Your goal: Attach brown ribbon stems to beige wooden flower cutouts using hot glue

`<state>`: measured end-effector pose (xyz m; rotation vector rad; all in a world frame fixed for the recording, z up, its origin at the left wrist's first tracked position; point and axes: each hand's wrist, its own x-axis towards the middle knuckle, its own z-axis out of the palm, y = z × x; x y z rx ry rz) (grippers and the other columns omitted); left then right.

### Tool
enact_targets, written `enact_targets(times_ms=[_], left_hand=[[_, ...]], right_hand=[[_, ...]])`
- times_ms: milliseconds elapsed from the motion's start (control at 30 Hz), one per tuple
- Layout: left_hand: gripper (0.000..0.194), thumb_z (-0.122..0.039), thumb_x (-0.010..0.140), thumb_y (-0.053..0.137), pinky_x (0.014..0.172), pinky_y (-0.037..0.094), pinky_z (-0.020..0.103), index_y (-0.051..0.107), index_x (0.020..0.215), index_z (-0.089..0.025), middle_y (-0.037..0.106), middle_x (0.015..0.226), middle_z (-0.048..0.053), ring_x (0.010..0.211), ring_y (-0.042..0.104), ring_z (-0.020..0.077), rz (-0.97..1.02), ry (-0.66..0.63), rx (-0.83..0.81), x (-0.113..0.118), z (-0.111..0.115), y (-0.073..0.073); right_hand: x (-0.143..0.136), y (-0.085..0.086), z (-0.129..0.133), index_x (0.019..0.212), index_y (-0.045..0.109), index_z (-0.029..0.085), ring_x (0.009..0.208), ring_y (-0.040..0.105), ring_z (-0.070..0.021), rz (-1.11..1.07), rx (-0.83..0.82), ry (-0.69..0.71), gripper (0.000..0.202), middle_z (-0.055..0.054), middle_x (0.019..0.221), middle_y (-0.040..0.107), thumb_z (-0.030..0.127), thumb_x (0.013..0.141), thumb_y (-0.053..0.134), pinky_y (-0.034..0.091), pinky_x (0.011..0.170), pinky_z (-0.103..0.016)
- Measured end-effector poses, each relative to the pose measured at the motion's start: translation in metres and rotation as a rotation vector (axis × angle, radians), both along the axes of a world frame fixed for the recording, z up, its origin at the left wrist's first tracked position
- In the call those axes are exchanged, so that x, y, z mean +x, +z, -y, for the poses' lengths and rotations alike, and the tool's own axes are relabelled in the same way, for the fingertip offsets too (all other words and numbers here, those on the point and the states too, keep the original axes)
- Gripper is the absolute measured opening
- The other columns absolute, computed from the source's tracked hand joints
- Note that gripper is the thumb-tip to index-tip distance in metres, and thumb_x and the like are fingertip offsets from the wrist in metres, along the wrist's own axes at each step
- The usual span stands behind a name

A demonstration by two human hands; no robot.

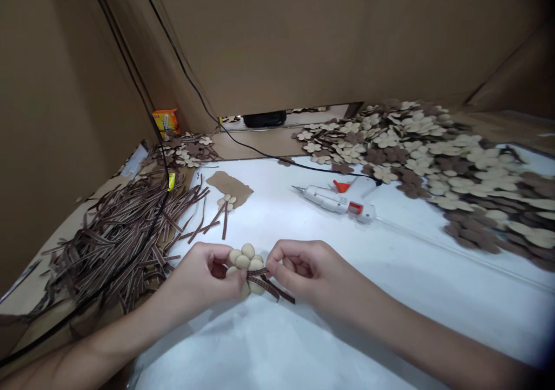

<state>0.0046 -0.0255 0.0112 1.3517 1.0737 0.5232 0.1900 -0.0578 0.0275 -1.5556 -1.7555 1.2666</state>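
Note:
Between my hands are cream felt flowers [248,252] with rounded petals, held just above the white work surface. My left hand [212,274] is closed on their left side, thumb in front. A brown ribbon [265,286] with light stitch-like lines lies across the flowers, its ends hanging to the lower right. My right hand [301,271] pinches a piece of the ribbon between thumb and forefinger at the flowers' right edge. How the ribbon is fixed to the flowers is hidden by the fingers.
A white glue gun [338,200] with a clear glue stick lies beyond my right hand. Brown ribbon strips [117,234] are heaped at left, felt flowers [433,147] at right. A small flower with ribbon tails [225,208] rests by a cardboard scrap [232,186]. A black cable [195,89] hangs across.

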Motion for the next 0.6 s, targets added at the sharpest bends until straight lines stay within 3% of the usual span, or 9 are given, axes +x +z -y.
enact_targets(times_ms=[267, 600], left_hand=[[0.013, -0.024, 0.063, 0.065, 0.056, 0.05, 0.025, 0.063, 0.067, -0.012, 0.06, 0.06, -0.001, 0.054, 0.057, 0.0122, -0.024, -0.012, 0.016, -0.0011, 0.0013, -0.0014], [0.029, -0.036, 0.061, 0.075, 0.056, 0.053, 0.022, 0.06, 0.068, -0.012, 0.066, 0.06, 0.003, 0.059, 0.064, 0.0141, 0.061, -0.089, -0.251, -0.0039, -0.0016, 0.0056]], right_hand=[[0.0016, -0.0014, -0.0015, 0.069, 0.061, 0.019, 0.046, 0.033, -0.0077, -0.01, -0.018, -0.006, 0.017, 0.006, 0.049, 0.039, 0.03, 0.079, 0.052, 0.024, 0.041, -0.019], [0.0023, -0.002, -0.0008, 0.069, 0.059, 0.02, 0.046, 0.034, -0.0077, -0.017, -0.038, 0.0, 0.018, 0.006, 0.048, 0.041, 0.032, 0.08, 0.051, 0.024, 0.042, -0.019]])
